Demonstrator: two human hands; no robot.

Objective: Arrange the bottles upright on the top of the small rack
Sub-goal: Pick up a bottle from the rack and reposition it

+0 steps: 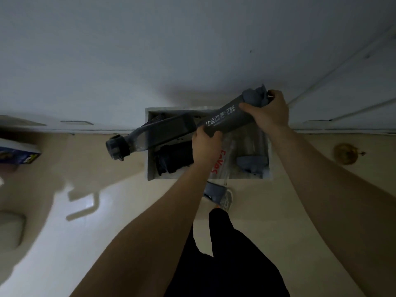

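I see both hands holding one dark grey cylindrical bottle with white lettering, tilted above the small white rack. My left hand has its grip closed around the base; my right hand has its grip closed at the grey cap end. Other bottles lie flat below.

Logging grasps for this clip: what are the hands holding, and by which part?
Both hold the grey bottle: left hand at its base end, right hand just below the cap.
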